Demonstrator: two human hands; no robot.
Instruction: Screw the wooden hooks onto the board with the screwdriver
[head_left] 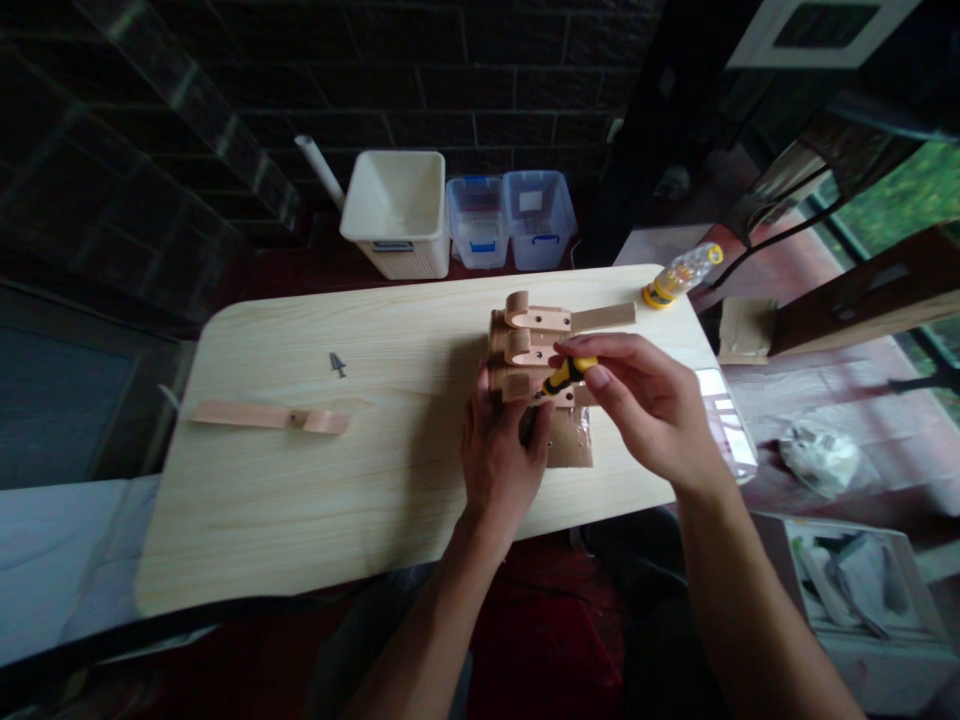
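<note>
Person's right hand (649,405) holds a short yellow-and-black screwdriver (568,375), fingers closed narrow around its handle. Screwdriver slants down to the left, tip end at the nearest of three light-wood pieces with rounded ends (538,318), by the left thumb; exact tip contact too small to tell.

Left hand (504,455) grips the near left part of a brown block with a clear, shiny wrap (571,450), fingers curled on its side, thumb and one finger near the screwdriver tip. Cannot tell if they also pinch a screw.

Block sits on a pale wood-grain counter (390,500), right of the middle. The three pieces lie across it in a row, rounded ends to the left, dark screw heads in them; flat strips reach out to the right, partly behind the right hand.

Left side of counter: separate light-wood strip with a rounded end (244,413), small pile of dark grey screws (337,364) beyond it. Far right corner: clear bottle with yellow ends (681,276), tilted. Right edge: flat glossy rectangular item (724,420), reflecting light.

Past the far edge: cream plastic bin (395,205), two clear plastic boxes with blue handles (478,222), side by side.
</note>
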